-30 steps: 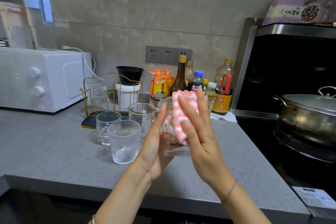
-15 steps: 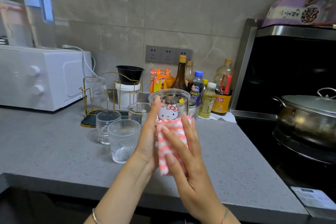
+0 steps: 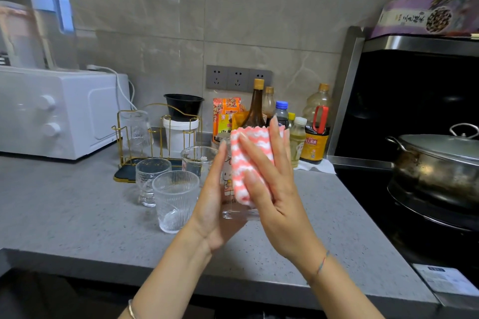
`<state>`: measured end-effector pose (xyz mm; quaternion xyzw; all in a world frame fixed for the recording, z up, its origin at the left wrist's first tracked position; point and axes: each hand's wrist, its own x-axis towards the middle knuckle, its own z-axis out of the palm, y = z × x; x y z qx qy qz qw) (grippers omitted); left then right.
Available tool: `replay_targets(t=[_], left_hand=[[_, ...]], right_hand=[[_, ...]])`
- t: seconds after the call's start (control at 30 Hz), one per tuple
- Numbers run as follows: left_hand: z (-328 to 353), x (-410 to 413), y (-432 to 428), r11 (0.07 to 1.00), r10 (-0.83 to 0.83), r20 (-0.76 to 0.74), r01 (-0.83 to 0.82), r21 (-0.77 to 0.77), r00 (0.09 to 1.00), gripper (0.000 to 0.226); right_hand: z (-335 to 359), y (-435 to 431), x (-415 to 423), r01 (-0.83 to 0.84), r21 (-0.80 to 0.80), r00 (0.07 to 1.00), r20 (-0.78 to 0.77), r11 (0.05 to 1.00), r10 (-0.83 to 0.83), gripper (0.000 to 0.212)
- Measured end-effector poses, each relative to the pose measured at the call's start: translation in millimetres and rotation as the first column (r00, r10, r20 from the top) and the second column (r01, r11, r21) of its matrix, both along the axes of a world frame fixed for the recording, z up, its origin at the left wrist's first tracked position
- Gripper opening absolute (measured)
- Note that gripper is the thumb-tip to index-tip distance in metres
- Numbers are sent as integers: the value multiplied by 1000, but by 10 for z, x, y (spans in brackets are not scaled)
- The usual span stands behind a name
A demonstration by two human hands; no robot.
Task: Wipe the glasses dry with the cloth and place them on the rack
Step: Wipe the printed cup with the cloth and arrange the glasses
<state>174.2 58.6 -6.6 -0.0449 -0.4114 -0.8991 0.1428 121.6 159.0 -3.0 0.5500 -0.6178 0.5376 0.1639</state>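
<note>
Printed glass (image 3: 227, 189) and cloth (image 3: 250, 160) held above grey kitchen countertop (image 3: 64, 210).

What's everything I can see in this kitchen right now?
printed glass: one, clear, held over the counter
cloth: one, pink and white, pressed on the printed glass
glasses: three, clear, upright on the counter before the rack
rack: one, gold, near the wall, one more glass on it
oven: one, white, far left
bottles: several, mixed, by the wall
pot: one, steel, far right
left hand: holds the printed glass
right hand: presses the cloth
</note>
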Motion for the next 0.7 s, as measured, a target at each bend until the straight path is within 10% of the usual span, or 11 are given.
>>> replay_targets(t=[0.7], left_hand=[[-6,-20,-34,999,-49,41,49,3,998,64]], right_hand=[[-140,57,2,3,-30,998,65,1000,-1,44]])
